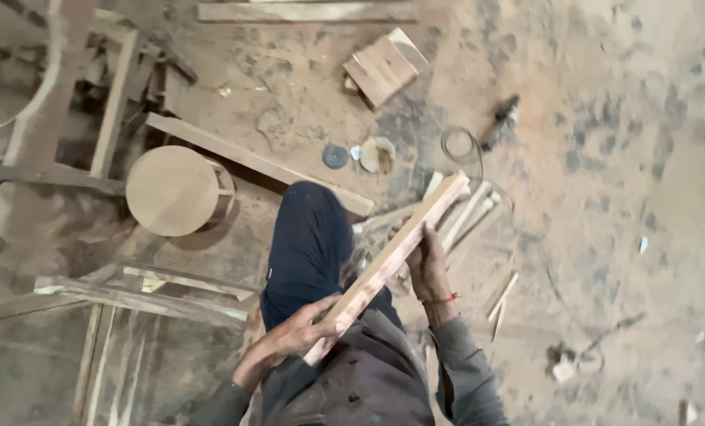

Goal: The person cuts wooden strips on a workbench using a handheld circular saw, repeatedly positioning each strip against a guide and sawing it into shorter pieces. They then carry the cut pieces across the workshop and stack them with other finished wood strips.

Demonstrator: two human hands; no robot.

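Both hands grip one wooden slat, held slantwise above the person's lap. The left hand is closed around the lower end, near the body; the right hand is wrapped around the middle of the slat from its right side, fingers curled under it. The far end points up and away toward the floor.

The slat looks stiff and fairly light: a thin, straight strip of pale wood with a reddish tinge along one face. It should not bend under its own weight, and its sawn surface is probably rough enough not to slip, though the edges may carry splinters. Holding it at one end and the middle, as now, keeps it steady; a grip at only one end would likely let the long free part swing.

No packages, labels or signs show anywhere. What lies about is bare timber and tools: a round wooden stool to the left of the person's dark trouser leg, a long plank behind it, a stack of short boards further off, a dark grinding disc, a power tool with its coiled cord, and loose sticks just beyond the slat.
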